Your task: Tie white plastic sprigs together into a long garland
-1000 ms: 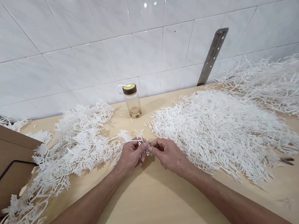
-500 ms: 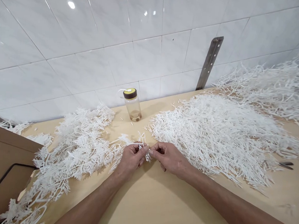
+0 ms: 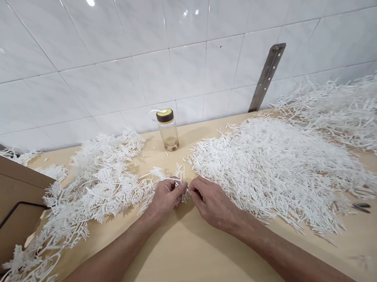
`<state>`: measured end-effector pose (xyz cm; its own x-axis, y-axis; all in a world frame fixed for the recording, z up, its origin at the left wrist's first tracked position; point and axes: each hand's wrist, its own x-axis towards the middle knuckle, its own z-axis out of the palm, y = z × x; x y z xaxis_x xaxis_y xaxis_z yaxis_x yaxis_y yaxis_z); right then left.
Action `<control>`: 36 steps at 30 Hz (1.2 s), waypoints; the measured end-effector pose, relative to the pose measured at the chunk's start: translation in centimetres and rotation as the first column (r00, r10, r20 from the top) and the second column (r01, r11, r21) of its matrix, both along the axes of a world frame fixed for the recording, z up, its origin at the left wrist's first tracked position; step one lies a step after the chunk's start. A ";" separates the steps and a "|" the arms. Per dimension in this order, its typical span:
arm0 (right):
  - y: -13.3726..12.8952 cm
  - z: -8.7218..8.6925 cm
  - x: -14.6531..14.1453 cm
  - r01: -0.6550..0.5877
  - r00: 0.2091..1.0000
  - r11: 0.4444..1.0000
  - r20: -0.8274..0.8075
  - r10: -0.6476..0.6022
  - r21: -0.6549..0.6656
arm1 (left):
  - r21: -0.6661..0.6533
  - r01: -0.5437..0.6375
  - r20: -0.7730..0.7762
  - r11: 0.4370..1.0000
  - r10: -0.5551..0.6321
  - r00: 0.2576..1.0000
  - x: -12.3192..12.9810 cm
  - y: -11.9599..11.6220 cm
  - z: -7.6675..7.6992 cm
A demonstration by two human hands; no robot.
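Pinched in my left hand (image 3: 167, 195) is a white branching plastic sprig (image 3: 179, 173); its forked tips stick up above the thumb and some hang below. My right hand (image 3: 212, 200) is beside it, fingers curled and closed at the sprig's right side. Whatever lies between its fingertips is too small to make out. To the left spreads a tangled heap of white branched sprigs (image 3: 106, 183), reaching almost to my left hand. On the right lies a wide pile of short white pieces (image 3: 278, 175), close behind my right hand.
A clear bottle (image 3: 168, 131) with a dark and yellow lid stands near the tiled wall. Dark-handled metal tool (image 3: 361, 207) lies at the right pile's edge. A cardboard box (image 3: 11, 207) is at left. More white strands (image 3: 351, 111) lie far right; a metal bracket (image 3: 267, 78) stands against the wall.
My right hand has turned over slightly, its fingers curling more and its back showing more. My left hand still holds the sprig in nearly the same place. The view has shifted slightly.
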<state>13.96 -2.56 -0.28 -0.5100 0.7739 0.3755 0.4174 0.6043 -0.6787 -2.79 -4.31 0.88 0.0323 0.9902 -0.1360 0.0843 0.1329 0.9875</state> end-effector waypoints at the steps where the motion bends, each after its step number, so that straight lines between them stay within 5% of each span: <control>1: -0.2 0.2 0.0 -0.013 1.000 1.000 0.017 0.013 0.008 | 0.004 -0.005 -0.006 1.000 0.006 1.000 0.0 0.0 -0.1; 7: -2.0 2.1 -0.1 -0.264 0.959 0.960 0.085 0.271 -0.089 | 0.007 -0.103 0.021 0.995 0.103 0.994 -0.5 0.6 -0.3; 9: -1.9 2.6 0.0 -0.254 0.961 0.959 0.083 0.265 -0.124 | 0.009 -0.107 0.036 0.994 0.106 0.994 -0.7 0.7 -0.3; 14: 0.5 2.5 1.5 0.109 0.994 0.991 0.022 -0.107 -0.075 | -0.020 -0.105 0.122 0.994 0.106 0.987 -0.6 0.7 -0.3; 20: 2.2 1.6 3.0 0.427 0.896 0.890 0.060 -0.441 0.161 | 0.013 -0.093 0.083 0.996 0.092 0.992 -0.4 0.5 -0.1; 24: 1.2 1.7 1.6 0.253 0.966 0.953 -0.003 -0.257 -0.169 | 0.049 -0.067 0.055 0.997 0.064 0.996 -0.4 0.4 -0.1; 27: 0.5 1.6 0.3 0.079 0.991 0.915 -0.068 -0.115 -0.396 | 0.082 -0.060 0.004 0.995 0.060 0.998 -0.4 0.3 -0.3; 36: 0.3 0.7 -0.7 0.080 0.975 0.856 -0.138 -0.173 -0.510 | 0.096 -0.086 -0.024 0.992 0.088 0.996 0.1 0.2 -0.3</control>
